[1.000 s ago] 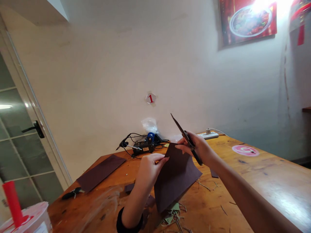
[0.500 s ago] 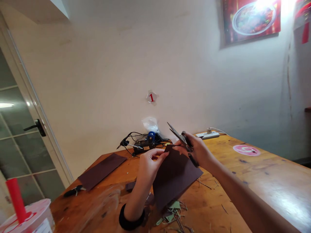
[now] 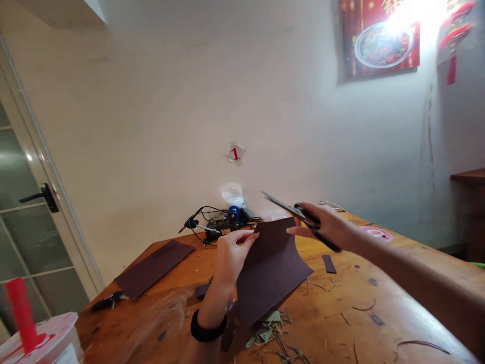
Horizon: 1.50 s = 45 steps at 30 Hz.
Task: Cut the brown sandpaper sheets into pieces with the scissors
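My left hand (image 3: 231, 255) pinches the upper left edge of a dark brown sheet (image 3: 271, 273) and holds it up over the wooden table (image 3: 397, 313). My right hand (image 3: 328, 225) grips black-handled scissors (image 3: 293, 210); their blades point left, just above the sheet's top edge. The blades look nearly closed and do not touch the sheet. A black band sits on my left wrist.
A second brown sheet (image 3: 153, 268) lies at the table's left, with black pliers (image 3: 106, 302) near it. A tangle of cables and a small device (image 3: 222, 225) sits by the wall. Green and brown scraps (image 3: 271, 331) litter the near edge. A lidded cup with a red straw (image 3: 36, 338) stands at bottom left.
The scissors have swung from pointing steeply up to nearly level and moved right. My right hand has come off the sheet's top edge. The sheet now stands higher.
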Each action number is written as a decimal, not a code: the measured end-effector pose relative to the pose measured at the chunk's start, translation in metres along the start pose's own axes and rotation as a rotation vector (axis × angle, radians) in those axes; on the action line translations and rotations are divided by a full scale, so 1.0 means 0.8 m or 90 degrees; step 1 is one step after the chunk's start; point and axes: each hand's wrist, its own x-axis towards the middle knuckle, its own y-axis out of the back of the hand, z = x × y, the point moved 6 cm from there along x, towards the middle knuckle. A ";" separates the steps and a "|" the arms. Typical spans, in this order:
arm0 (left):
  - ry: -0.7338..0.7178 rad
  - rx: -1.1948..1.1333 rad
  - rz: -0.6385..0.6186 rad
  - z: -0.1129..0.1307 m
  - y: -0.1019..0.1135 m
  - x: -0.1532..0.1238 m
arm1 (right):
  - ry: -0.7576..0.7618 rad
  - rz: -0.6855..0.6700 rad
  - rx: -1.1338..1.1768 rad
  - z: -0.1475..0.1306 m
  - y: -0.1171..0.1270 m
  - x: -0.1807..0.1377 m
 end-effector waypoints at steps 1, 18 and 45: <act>0.002 -0.007 0.008 -0.001 0.004 0.002 | -0.005 -0.021 -0.064 -0.001 0.014 0.002; 0.043 -0.059 -0.080 -0.011 0.022 0.008 | 0.217 -0.282 -0.745 -0.097 0.049 0.091; 0.070 -0.010 -0.132 -0.002 0.025 0.011 | 0.278 -0.424 -0.946 -0.144 -0.002 0.105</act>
